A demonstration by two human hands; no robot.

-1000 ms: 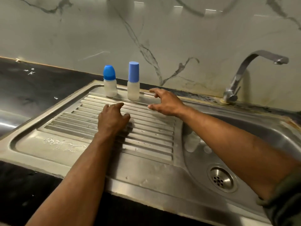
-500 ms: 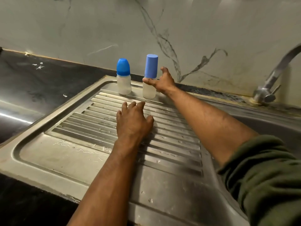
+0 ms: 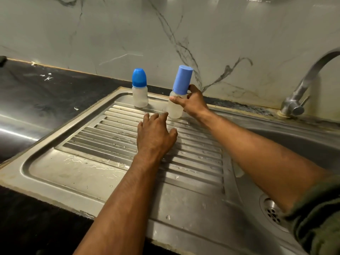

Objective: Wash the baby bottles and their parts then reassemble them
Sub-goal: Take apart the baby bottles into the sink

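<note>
The right hand (image 3: 194, 102) holds the taller baby bottle (image 3: 177, 100) at the back of the steel drainboard (image 3: 95, 166), its grip closed round the clear body just under the light blue cylindrical cap (image 3: 182, 79), thumb on the near side and fingers wrapped behind. The bottle tilts, cap leaning to the right; its base seems to sit just off the drainboard or barely touching it, though the view does not settle which. To the left of this bottle, apart from it, the shorter baby bottle (image 3: 140, 97) stands upright at the back edge of the drainboard, with a rounded darker blue cap (image 3: 139, 77). The left hand (image 3: 156, 135) lies palm down on the drainboard ridges in front of the tilted bottle, fingers straight and loosely spread, holding nothing, fingertips near the bottle's base. To the right of the drainboard lies the sink basin (image 3: 303, 144) with its drain (image 3: 272, 211), and a curved tap (image 3: 301, 89) rises behind it. A black counter (image 3: 36, 92) runs off to the left of the drainboard below a marble-patterned wall (image 3: 110, 34).
</note>
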